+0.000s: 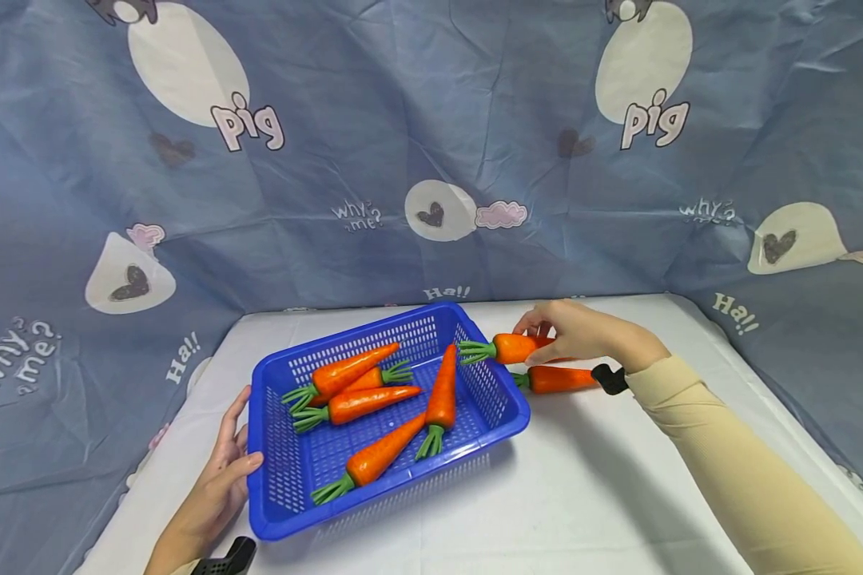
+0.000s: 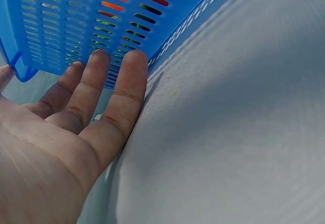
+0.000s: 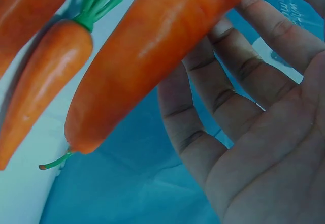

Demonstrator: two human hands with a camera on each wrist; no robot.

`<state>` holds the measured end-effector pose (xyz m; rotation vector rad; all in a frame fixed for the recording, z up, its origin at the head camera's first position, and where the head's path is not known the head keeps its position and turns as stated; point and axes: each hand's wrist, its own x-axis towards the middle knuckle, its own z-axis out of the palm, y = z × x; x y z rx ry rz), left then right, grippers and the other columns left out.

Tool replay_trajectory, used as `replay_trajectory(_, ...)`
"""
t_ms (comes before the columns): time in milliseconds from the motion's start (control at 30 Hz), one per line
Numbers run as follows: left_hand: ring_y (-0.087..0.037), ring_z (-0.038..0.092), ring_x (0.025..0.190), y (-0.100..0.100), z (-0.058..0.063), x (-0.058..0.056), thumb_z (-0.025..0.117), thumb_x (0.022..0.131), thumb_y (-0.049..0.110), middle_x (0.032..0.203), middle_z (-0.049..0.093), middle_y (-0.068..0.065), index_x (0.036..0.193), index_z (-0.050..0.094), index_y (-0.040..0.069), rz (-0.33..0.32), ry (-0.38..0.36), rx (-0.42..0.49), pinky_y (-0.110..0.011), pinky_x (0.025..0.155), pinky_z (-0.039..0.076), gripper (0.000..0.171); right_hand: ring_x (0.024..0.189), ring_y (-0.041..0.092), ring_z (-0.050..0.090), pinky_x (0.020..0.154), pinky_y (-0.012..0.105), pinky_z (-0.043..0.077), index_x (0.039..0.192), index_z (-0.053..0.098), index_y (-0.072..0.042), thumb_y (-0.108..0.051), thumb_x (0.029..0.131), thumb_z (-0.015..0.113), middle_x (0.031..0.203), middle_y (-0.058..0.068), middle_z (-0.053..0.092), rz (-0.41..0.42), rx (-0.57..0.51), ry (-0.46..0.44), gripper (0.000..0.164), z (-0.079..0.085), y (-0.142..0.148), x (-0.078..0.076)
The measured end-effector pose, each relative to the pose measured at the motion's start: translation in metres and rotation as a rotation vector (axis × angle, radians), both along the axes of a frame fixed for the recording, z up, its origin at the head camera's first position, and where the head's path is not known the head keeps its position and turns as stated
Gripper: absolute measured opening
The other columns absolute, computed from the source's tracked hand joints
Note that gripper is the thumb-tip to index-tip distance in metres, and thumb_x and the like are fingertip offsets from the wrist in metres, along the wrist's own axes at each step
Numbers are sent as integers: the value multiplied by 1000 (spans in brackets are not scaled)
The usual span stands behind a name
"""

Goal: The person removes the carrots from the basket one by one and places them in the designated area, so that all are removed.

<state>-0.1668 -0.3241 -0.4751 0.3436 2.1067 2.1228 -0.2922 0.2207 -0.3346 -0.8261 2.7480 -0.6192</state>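
A blue plastic basket [image 1: 381, 485] with slotted walls stands tilted above the white table. My left hand [image 1: 219, 487] grips its left end, thumb at the rim and fingers against the outer wall; in the left wrist view the fingers [image 2: 133, 76] touch the slots. Several orange carrots with green stems lie inside, one carrot [image 1: 442, 391] near the middle. Over the basket's right rim, my right hand [image 1: 568, 331] pinches another carrot [image 1: 514, 348], its stem pointing left; this carrot [image 3: 147, 56] fills much of the right wrist view. Just below that hand, a carrot [image 1: 561, 379] lies on the table.
A white cloth [image 1: 582, 495] covers the table. Behind and at the sides hangs a blue printed sheet [image 1: 374, 144]. In the right wrist view, a stemmed carrot [image 3: 48, 76] and part of another carrot [image 3: 30, 10] lie at the left.
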Motion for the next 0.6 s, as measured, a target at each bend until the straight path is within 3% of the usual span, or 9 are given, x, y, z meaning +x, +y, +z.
replay_trajectory(267, -7, 63, 130, 0, -2, 0, 45, 106, 13, 155, 44, 11, 170, -3, 44, 6, -6, 1, -32, 97, 61, 86, 95, 19, 63, 90, 38, 57, 119, 79, -12, -22, 89, 89, 101, -1, 73, 6, -49, 10, 33, -10, 18, 4)
replay_trajectory(600, -6, 63, 130, -3, -2, 0, 44, 107, 13, 155, 44, 12, 170, -4, 45, -5, -8, -1, -33, 97, 61, 85, 96, 19, 63, 91, 45, 58, 123, 78, -10, -24, 88, 90, 103, -1, 74, -4, -75, 30, 40, -16, 31, 9)
